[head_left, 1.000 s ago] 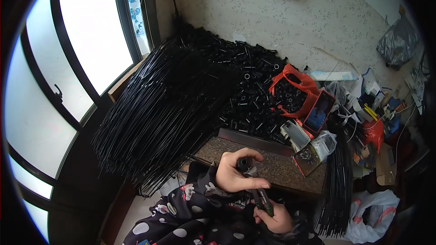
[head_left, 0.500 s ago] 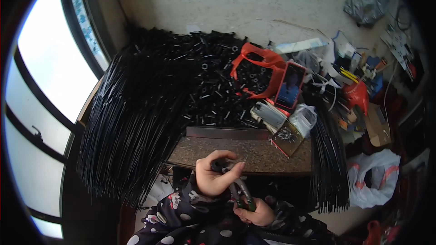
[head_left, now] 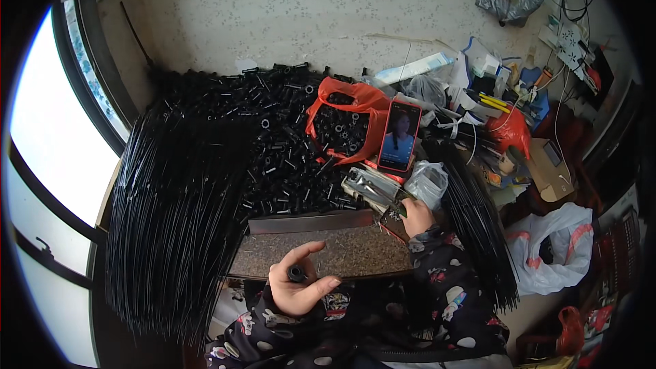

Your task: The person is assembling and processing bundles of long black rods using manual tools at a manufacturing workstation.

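My left hand [head_left: 297,288] is held in front of the table's near edge. Its thumb and index finger are spread apart, while a short black tubular piece [head_left: 296,273] sits in the curled fingers with its round end facing up. Out to the right, my right hand [head_left: 418,218] grips a pair of pliers [head_left: 384,192] by the handles. Their metal jaws lie over a light-coloured open box [head_left: 359,185]. The small tray of metal pins beside it is mostly covered by my hand and the pliers.
A heap of black tubular parts [head_left: 280,171] fills the table behind a low dark strip [head_left: 311,222]. Long black strands [head_left: 171,232] hang over the left edge, more strands [head_left: 478,225] at right. A red bag [head_left: 372,99], a phone [head_left: 399,135] and a white bag [head_left: 547,260] stand around.
My right hand has moved with the pliers from beside my left hand to the box at the right. My left thumb and index finger have opened apart. The view has shifted.
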A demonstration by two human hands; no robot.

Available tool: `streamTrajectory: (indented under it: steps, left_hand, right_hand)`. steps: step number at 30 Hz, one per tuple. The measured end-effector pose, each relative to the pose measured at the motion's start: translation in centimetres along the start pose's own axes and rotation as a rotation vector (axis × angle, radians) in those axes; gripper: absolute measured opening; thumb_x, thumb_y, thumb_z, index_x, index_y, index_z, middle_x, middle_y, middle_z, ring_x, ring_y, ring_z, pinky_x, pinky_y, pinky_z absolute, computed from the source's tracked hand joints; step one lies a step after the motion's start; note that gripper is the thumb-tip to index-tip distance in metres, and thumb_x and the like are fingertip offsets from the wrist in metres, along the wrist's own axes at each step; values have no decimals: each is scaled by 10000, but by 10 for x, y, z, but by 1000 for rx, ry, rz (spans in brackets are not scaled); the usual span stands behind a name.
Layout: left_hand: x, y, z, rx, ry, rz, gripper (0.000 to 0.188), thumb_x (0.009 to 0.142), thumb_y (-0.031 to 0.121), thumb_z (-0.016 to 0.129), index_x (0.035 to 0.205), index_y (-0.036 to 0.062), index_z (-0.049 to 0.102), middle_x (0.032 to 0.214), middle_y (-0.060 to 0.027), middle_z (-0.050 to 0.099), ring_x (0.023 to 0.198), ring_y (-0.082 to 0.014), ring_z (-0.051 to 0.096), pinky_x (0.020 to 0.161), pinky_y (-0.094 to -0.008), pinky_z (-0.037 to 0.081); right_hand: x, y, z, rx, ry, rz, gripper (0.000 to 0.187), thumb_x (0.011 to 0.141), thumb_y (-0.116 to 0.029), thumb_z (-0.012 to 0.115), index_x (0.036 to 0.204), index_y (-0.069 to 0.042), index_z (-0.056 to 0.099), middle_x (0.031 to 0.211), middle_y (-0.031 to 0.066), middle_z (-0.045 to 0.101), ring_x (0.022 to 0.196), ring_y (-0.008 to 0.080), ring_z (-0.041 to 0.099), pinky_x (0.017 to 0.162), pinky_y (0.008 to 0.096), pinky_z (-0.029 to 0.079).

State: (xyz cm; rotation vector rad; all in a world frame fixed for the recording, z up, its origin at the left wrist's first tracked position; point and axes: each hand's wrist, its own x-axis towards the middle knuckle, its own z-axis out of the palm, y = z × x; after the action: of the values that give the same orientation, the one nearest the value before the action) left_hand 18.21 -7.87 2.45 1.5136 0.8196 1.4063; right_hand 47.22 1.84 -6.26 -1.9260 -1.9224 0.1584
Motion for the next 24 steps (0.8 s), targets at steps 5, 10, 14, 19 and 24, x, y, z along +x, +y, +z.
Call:
streamTrajectory:
  steps: [5,10,14,19,24]
  left_hand:
    - [2,1,0,3,-41,-16,509,661,88,748,1098,-48,526,532,58,431,490,-8,366,467,-164,262]
    - [0,4,2,35,-171,-37,508,663,84,750,1106,-32,529,523,40,471,486,-9,388,461,-169,281]
    - [1,5,19,35,-123,2,534,667,97,756,1132,-19,519,545,27,510,517,-13,429,477,-173,326]
    - [-8,12,25,-22,10,76,561,666,119,764,1146,-20,509,562,26,518,547,-12,443,492,-173,349]
    - [-23,25,11,-5,6,51,601,663,157,772,1162,-28,491,610,2,549,581,-15,462,525,-168,372]
  right_hand:
    - [0,8,5,-91,-29,-49,286,733,-26,611,1002,-30,515,940,196,547,844,356,539,702,426,457]
    - [-22,-17,4,524,144,59,217,756,-18,605,940,-28,492,801,140,559,695,229,559,591,332,460]
    - [-75,-130,-53,1623,-83,121,223,751,-49,643,881,-19,464,729,87,572,585,126,537,560,242,449]
    - [-117,-186,-56,1645,21,11,262,758,-91,624,908,-44,415,740,45,522,658,88,489,596,210,411]
    - [-127,-201,-64,1614,-50,-23,267,760,-107,635,906,-44,420,756,43,520,694,90,490,643,203,406]
